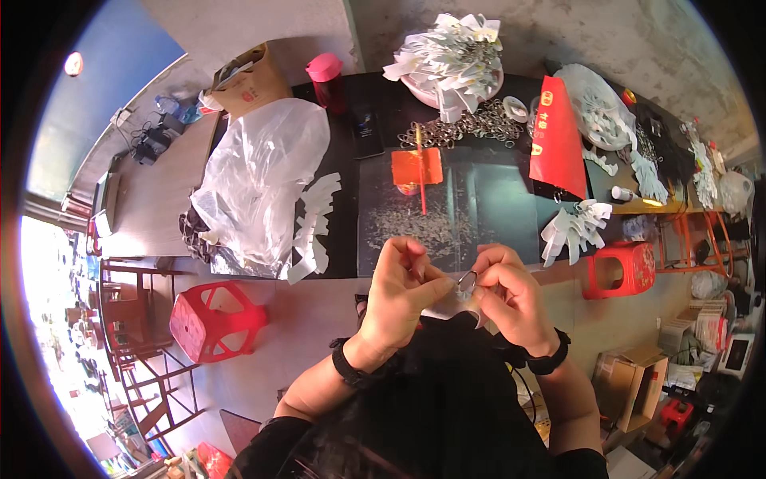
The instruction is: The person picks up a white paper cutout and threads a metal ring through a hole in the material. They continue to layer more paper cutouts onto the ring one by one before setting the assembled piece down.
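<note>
Just past the table's near edge, my left hand [398, 289] is closed in a pinch on a pale white strip [444, 306]. My right hand [517, 297] pinches a small metal ring [466, 279] beside it. Ring and strip meet between my fingertips; whether they are joined is too small to tell. On the dark table beyond lies a clear mat [511, 199] scattered with small pale bits [415, 227]. A heap of metal rings [471, 126] lies farther back, in front of a pink bowl [496, 86] piled with white strips [451, 60].
An orange square [405, 168] with a thin stick [423, 191] sits mid-table. Left are a large plastic bag [263, 172] and white strips [314, 227]; right, a red paper bag [556, 144] and more strips [576, 231]. Red stools [211, 319] [626, 270] flank me.
</note>
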A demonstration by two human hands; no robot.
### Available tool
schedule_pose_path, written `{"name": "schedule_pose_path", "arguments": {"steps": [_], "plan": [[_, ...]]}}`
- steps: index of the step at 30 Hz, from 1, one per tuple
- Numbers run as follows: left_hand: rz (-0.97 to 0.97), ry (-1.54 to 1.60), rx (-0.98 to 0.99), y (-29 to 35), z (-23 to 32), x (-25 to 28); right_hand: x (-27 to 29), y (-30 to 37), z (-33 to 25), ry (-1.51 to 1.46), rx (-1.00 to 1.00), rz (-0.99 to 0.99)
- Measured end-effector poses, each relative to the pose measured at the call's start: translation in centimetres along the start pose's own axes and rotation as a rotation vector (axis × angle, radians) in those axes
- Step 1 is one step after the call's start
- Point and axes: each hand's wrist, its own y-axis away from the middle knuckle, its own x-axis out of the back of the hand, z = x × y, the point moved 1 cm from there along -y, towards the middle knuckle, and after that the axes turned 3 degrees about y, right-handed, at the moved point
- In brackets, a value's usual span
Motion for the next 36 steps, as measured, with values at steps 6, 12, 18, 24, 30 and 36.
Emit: {"name": "schedule_pose_path", "arguments": {"steps": [6,12,18,24,30,36], "plan": [[0.019,0.035,0.001,0.8,2.4,3.5,-4.2,-1.2,-0.3,-0.094,-0.037,-0.035],[0.019,0.101,0.106,0.9,4.6,6.3,-6.9,-2.1,-1.7,-0.142,-0.021,-0.084],[0.017,0.159,0.136,0.3,5.7,7.2,-7.8,-3.1,-2.5,-0.11,-0.027,-0.098],[-0.033,0.199,0.183,-0.6,4.9,7.8,-7.5,-3.5,-2.0,-0.216,-0.055,-0.108],[-0.03,0.176,0.172,-1.2,4.3,6.7,-5.9,-3.3,-1.1,-0.172,-0.107,-0.151],[-0.025,-0.063,-0.2,-1.7,3.7,5.8,-5.5,-4.4,-0.5,0.122,0.027,-0.177]]}}
